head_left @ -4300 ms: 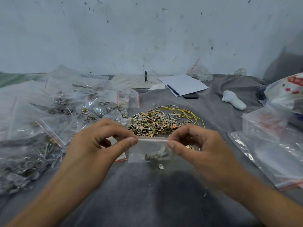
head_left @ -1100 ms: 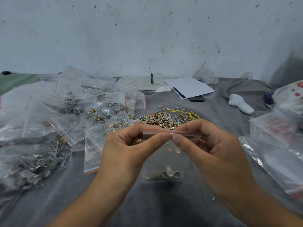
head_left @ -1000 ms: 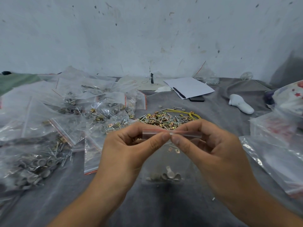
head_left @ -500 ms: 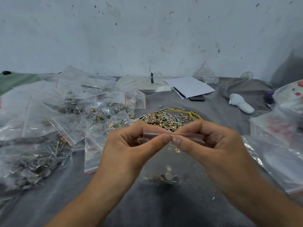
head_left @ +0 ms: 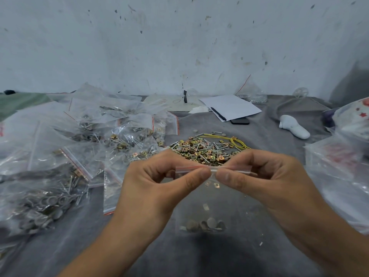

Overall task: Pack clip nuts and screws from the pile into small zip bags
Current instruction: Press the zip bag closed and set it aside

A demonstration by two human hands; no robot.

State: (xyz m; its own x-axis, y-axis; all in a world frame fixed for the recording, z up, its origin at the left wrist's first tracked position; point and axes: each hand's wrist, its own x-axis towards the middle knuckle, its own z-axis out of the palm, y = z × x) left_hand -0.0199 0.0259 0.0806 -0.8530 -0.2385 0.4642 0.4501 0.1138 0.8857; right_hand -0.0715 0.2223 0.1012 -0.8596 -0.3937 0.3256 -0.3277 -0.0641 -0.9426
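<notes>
While both hands (head_left: 151,188) (head_left: 265,182) pinch one zip bag (head_left: 211,200) at top strip, grip tight; one pile (head_left: 203,149) behind.

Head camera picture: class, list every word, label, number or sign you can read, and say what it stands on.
None can be read.
Beige sheet of paper by the wall: faint red scribbles, too blurred.
White plastic bag with red stars: red print, illegible.
Clear plastic bags on the right: smeared red print, illegible.
Small clear zip bag held by both hands: no text.

Makeshift packing spot: scuffed wall (head_left: 179,47), grey cloth (head_left: 199,256), bagged hardware (head_left: 123,136).
</notes>
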